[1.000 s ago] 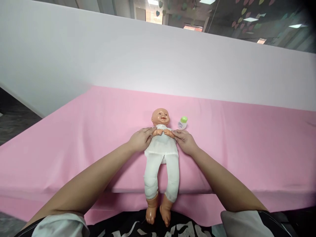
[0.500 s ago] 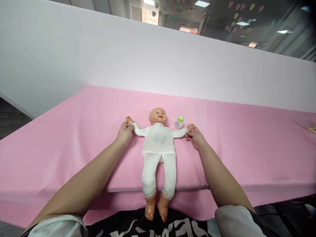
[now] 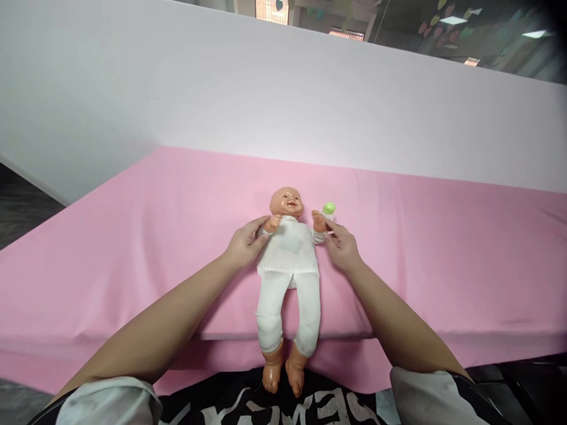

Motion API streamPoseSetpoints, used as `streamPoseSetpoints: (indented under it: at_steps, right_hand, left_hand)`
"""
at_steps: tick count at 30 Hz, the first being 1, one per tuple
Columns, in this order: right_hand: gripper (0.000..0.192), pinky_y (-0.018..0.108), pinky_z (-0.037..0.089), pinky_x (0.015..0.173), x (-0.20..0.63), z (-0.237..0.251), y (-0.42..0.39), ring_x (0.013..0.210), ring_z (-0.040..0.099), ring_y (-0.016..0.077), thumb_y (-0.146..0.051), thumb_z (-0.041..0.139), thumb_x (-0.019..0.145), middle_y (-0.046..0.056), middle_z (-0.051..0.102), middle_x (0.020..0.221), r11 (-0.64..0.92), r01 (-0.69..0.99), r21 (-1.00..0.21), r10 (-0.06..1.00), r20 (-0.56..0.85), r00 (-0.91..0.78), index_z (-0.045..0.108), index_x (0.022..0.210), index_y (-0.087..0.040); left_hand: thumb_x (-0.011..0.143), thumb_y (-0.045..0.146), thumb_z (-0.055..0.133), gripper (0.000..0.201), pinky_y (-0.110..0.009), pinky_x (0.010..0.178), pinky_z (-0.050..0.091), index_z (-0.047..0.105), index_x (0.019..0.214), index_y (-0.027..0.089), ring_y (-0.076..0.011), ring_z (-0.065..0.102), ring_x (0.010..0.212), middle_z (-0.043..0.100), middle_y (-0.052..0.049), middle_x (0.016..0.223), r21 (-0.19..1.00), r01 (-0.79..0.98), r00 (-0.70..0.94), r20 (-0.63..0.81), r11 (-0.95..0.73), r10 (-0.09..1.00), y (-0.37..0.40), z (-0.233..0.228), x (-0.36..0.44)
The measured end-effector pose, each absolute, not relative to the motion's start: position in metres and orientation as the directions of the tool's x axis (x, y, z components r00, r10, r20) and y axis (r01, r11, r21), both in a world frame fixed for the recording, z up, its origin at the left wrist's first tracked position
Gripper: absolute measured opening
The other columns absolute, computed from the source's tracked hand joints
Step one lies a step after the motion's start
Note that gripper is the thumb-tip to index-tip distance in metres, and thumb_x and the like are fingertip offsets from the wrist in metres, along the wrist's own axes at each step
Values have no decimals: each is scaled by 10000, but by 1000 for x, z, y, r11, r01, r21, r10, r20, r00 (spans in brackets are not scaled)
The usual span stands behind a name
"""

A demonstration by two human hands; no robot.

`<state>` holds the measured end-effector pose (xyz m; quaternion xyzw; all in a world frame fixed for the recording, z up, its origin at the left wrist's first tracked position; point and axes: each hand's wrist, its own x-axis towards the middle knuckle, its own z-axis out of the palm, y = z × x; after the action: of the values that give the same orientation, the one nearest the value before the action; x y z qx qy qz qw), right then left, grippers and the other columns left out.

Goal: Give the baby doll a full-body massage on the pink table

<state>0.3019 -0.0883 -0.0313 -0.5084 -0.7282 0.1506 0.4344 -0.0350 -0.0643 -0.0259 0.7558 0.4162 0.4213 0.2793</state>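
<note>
A baby doll in a white cloth suit lies on its back, its head away from me and its bare feet over the front edge. Its forearms are raised and bent in toward the chest. My left hand is closed on the doll's arm at the left, thumb and fingers around the wrist. On the other side my right hand grips the other arm near its wrist. Behind that arm stands a small bottle with a green cap, its lower part mostly hidden by the doll's hand and my fingers.
Pink cloth covers the table, with a front edge below the doll's knees. A white partition wall rises behind it, with glass above. Dark floor shows at the far left.
Both doll arms were stretched out to the sides; my hands have brought them inward and up toward the chest. The bottle is now partly covered. My view has tilted slightly downward.
</note>
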Motion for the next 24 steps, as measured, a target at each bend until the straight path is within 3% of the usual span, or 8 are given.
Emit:
streamPoseSetpoints:
  at_steps: [4,7,10,13,16,20,22,24]
  right_hand:
    - [439,577,513,1137,286,-32,-93,1273,636,326,-280,494,1082,83,737,1395,527,739,-419,821,474,-317,656,1490,-277]
    - [437,568,512,1134,283,-33,-94,1260,618,327,-223,502,1060,94,736,1371,542,764,-350,812,454,-367,683,1456,-257]
    - [450,568,512,1131,283,-34,-93,1246,624,331,-266,558,1044,108,733,1361,564,751,-344,795,472,-382,655,1482,-236]
    - [438,574,538,1083,283,-34,-91,1196,660,346,-389,635,1024,110,760,1294,529,747,-404,815,488,-313,677,1434,-240]
    - [435,565,573,1032,286,-33,-87,1162,694,348,-474,681,991,107,773,1267,447,707,-549,854,497,-153,699,1368,-257]
    - [631,487,629,967,305,-37,-78,1130,741,296,-525,698,972,120,746,1339,350,454,-820,895,436,97,548,1523,-258]
    - [726,448,646,948,319,-41,-70,1149,742,276,-550,710,954,135,711,1405,295,325,-899,906,371,205,465,1573,-262]
    - [743,404,675,847,334,-47,-61,1114,749,261,-552,732,917,144,673,1460,186,231,-955,913,255,319,452,1545,-271]
  left_hand:
    - [1047,385,516,524,-464,1258,469,606,1539,228,-275,612,1452,644,-82,1572,584,527,498,376,-617,781,-66,-25,-29]
    - [1008,334,530,537,-455,1261,468,622,1521,202,-272,599,1471,640,-100,1575,516,550,547,371,-656,751,-62,-26,-32]
    - [977,330,563,559,-447,1233,487,623,1520,214,-279,628,1435,658,-90,1553,521,554,540,368,-649,757,-61,-24,-34]
    - [980,389,595,546,-423,1120,552,633,1508,252,-282,708,1291,724,-64,1458,597,555,471,348,-579,810,-65,-19,-34]
    - [980,455,629,512,-398,980,583,648,1457,272,-266,746,1108,777,-56,1309,727,526,299,326,-440,897,-64,-17,-38]
    - [901,428,685,505,-377,915,583,599,1360,237,-247,718,1092,744,-83,1234,920,269,-10,298,-284,955,-44,-26,-51]
    - [844,402,706,526,-345,839,586,560,1322,239,-226,711,1049,713,-88,1228,970,121,-157,229,-212,961,-30,-31,-63]
    - [802,375,730,610,-337,804,584,526,1363,256,-227,711,1046,689,-95,1272,990,93,-298,126,-103,946,-19,-33,-77]
